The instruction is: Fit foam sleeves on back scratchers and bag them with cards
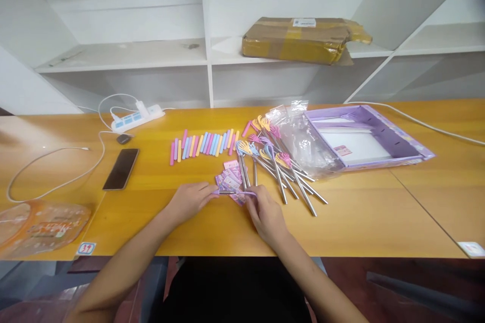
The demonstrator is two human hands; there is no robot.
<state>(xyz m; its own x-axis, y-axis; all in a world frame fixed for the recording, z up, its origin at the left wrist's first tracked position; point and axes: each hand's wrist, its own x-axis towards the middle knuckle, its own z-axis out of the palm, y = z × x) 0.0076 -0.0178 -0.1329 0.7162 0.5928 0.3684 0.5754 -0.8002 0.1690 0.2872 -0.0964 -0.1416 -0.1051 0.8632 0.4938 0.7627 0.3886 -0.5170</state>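
Between my two hands a small purple back scratcher is held level, its thin metal shaft (227, 192) showing in the middle. My left hand (193, 201) pinches its left end. At the other end, my right hand (266, 214) has its fingers closed on the purple part. Small purple printed cards (230, 177) lie in a pile just behind the shaft. A heap of metal rods (279, 176) with coloured hand-shaped heads (248, 148) spreads beyond and to the right of my right hand. Farther back, pink, blue and yellow handle sleeves (204, 144) form a row.
A purple open box (401, 149) and clear plastic bags (306, 144) are at the right. On the left lie a phone (121, 169), a power strip (138, 118), a white cable (56, 193) and an orange-clear package (49, 227). A taped carton (299, 40) sits on the shelf.
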